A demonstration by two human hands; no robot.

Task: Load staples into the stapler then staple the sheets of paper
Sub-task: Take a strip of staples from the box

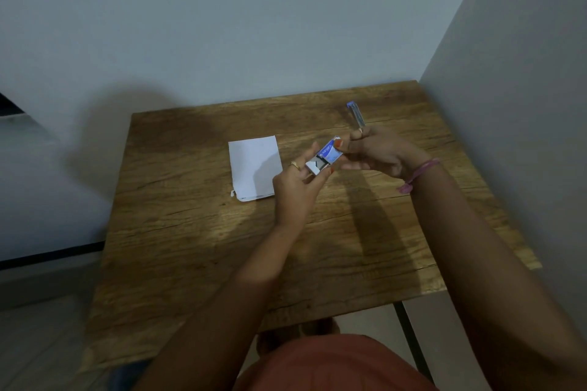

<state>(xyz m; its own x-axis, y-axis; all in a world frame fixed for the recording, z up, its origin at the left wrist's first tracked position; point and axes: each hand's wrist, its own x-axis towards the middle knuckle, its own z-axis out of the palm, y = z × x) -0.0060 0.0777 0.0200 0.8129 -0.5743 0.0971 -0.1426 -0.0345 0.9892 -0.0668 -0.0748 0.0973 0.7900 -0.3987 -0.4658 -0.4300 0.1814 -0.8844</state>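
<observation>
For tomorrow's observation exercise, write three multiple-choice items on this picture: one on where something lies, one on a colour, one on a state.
1. Where do the sheets of paper lie on the table?
A. To the left of the hands
B. Under the stapler
C. At the near edge

2. What colour is the sleeve of the staple box?
A. Green
B. Blue
C. Yellow

3. What state is the staple box in?
A. Shut on the table
B. Crushed flat
C. Slid partly open

Answers: 1 A, the paper lies flat beside the left hand. 2 B, the printed sleeve is blue and white. 3 C, the white tray sticks out toward the left hand while the right hand holds the sleeve; the stapler lies behind.
</observation>
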